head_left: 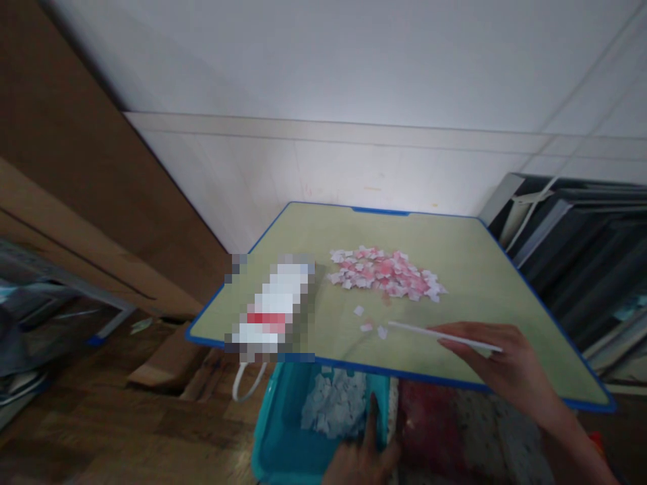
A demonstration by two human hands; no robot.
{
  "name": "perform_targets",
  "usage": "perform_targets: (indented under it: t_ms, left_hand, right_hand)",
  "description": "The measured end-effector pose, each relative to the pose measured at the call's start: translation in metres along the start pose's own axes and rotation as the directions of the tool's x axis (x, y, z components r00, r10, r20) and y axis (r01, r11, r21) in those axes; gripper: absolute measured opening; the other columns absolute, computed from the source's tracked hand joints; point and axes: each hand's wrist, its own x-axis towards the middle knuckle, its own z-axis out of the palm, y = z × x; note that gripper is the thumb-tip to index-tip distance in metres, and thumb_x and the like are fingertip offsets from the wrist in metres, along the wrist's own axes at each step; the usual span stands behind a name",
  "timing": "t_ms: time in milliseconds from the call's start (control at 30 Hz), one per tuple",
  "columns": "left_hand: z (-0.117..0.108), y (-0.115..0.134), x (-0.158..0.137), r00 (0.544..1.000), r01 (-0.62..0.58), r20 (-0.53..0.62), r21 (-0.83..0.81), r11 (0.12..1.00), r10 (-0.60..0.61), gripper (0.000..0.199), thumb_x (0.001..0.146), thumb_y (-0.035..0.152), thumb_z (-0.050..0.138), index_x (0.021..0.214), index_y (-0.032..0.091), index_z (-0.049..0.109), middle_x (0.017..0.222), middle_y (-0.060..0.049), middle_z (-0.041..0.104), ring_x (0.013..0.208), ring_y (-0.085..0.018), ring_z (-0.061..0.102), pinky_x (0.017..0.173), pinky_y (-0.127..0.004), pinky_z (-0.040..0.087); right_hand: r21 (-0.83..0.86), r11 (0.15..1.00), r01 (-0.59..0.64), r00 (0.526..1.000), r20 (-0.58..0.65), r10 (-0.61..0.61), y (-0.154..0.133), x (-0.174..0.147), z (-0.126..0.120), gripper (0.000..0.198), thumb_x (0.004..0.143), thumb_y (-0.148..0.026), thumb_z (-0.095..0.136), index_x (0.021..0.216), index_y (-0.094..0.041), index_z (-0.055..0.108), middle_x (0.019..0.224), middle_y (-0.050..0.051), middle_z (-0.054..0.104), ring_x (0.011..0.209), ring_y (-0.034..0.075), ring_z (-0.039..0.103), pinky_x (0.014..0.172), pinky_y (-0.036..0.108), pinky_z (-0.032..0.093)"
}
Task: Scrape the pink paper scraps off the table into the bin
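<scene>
My right hand (498, 357) pinches a thin white stick (419, 329) above the low table, its tip pointing left toward a few loose scraps (383, 332). Beyond these lies a flat heap of small pink and white pieces (384, 273), looking like cut paper or petals. Low in the view, my left hand (361, 458) is over the right side of a teal basin (267, 428), index finger stretched out and nothing visible in it. Inside the basin is a pile of small whitish pieces (336, 404).
The pale-green table (455, 249) with blue edging stands against a white wall. At its left is a blurred-out white object (275, 296) with a red band and a white loop (247, 380). Dark flat panels (591, 249) lean at right; brown boards (101, 168) stand left.
</scene>
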Motion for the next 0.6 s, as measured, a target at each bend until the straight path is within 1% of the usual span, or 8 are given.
perform_targets:
  t_ms: [67, 100, 267, 367, 433, 500, 533, 600]
  left_hand:
    - [0.004, 0.002, 0.0, 0.999, 0.014, 0.034, 0.024, 1.0, -0.015, 0.073, 0.076, 0.028, 0.052, 0.133, 0.036, 0.007, 0.125, -0.026, 0.039, 0.055, -0.025, 0.061, 0.04, -0.036, 0.049]
    - [0.007, 0.002, 0.0, 0.999, 0.008, 0.044, 0.019, 1.0, -0.009, 0.075, 0.075, 0.027, 0.053, 0.133, 0.036, 0.006, 0.126, -0.026, 0.037, 0.054, -0.025, 0.061, 0.04, -0.036, 0.049]
    - [0.015, 0.003, 0.0, 1.0, 0.026, 0.009, 0.012, 1.0, -0.026, 0.08, 0.074, 0.026, 0.054, 0.133, 0.037, 0.001, 0.132, -0.027, 0.026, 0.056, -0.025, 0.061, 0.041, -0.038, 0.049]
    - [0.013, 0.002, -0.001, 0.999, 0.031, -0.011, 0.022, 0.999, -0.031, 0.076, 0.077, 0.027, 0.05, 0.133, 0.037, -0.002, 0.133, -0.027, 0.024, 0.056, -0.024, 0.061, 0.041, -0.036, 0.049]
    - [0.01, 0.001, -0.001, 1.0, 0.023, -0.019, 0.026, 0.999, -0.022, 0.07, 0.081, 0.027, 0.044, 0.133, 0.037, -0.003, 0.133, -0.026, 0.024, 0.056, -0.023, 0.061, 0.042, -0.034, 0.049]
    - [0.007, 0.0, -0.001, 0.999, 0.001, 0.039, 0.021, 1.0, -0.002, 0.076, 0.078, 0.026, 0.048, 0.133, 0.034, -0.004, 0.131, -0.029, 0.024, 0.055, -0.023, 0.061, 0.041, -0.034, 0.049]
    - [0.006, 0.0, -0.001, 0.999, 0.023, 0.043, 0.025, 0.999, -0.024, 0.076, 0.078, 0.025, 0.048, 0.132, 0.036, -0.004, 0.131, -0.027, 0.025, 0.053, -0.023, 0.061, 0.041, -0.034, 0.049]
    - [0.003, -0.001, -0.002, 1.0, 0.007, 0.0, -0.001, 1.0, -0.007, 0.07, 0.082, 0.031, 0.043, 0.133, 0.035, -0.004, 0.13, -0.028, 0.027, 0.055, -0.023, 0.061, 0.042, -0.033, 0.05]
  right_hand:
    - [-0.039, 0.999, -0.034, 0.995, -0.093, 0.03, 0.002, -0.003, -0.001, 0.017, 0.078, -0.027, 0.054, 0.085, -0.022, 0.069, 0.081, 0.004, 0.071, 0.067, 0.018, 0.067, 0.061, 0.026, 0.054]
    - [-0.044, 0.999, -0.031, 0.996, -0.09, 0.027, 0.002, -0.003, 0.0, 0.017, 0.078, -0.027, 0.054, 0.085, -0.022, 0.069, 0.081, 0.004, 0.071, 0.066, 0.018, 0.067, 0.061, 0.026, 0.054]
    - [-0.019, 1.0, 0.008, 0.998, 0.07, -0.007, -0.002, -0.002, 0.011, 0.02, 0.081, -0.023, 0.05, 0.089, -0.025, 0.068, 0.088, 0.001, 0.07, 0.077, 0.017, 0.066, 0.069, 0.025, 0.053]
    - [-0.003, 1.0, 0.0, 0.996, 0.088, 0.0, -0.008, -0.002, 0.017, 0.02, 0.079, -0.02, 0.051, 0.089, -0.025, 0.068, 0.087, 0.0, 0.07, 0.078, 0.016, 0.066, 0.071, 0.023, 0.052]
    - [0.004, 1.0, -0.005, 0.998, 0.057, 0.005, -0.011, -0.003, 0.019, 0.02, 0.079, -0.019, 0.052, 0.09, -0.024, 0.067, 0.087, 0.0, 0.07, 0.078, 0.015, 0.066, 0.072, 0.023, 0.051]
    - [0.003, 1.0, -0.016, 1.0, 0.019, 0.016, -0.012, -0.005, 0.019, 0.019, 0.079, -0.021, 0.052, 0.088, -0.025, 0.068, 0.087, 0.001, 0.071, 0.077, 0.015, 0.066, 0.071, 0.023, 0.051]
    - [0.003, 1.0, -0.02, 1.0, 0.018, 0.02, -0.013, -0.006, 0.02, 0.019, 0.079, -0.021, 0.052, 0.088, -0.025, 0.068, 0.086, 0.001, 0.071, 0.076, 0.015, 0.066, 0.07, 0.023, 0.052]
    - [0.021, 1.0, -0.017, 0.998, 0.065, 0.016, -0.015, -0.008, 0.022, 0.02, 0.079, -0.021, 0.05, 0.088, -0.025, 0.068, 0.084, 0.001, 0.071, 0.074, 0.016, 0.066, 0.069, 0.023, 0.052]
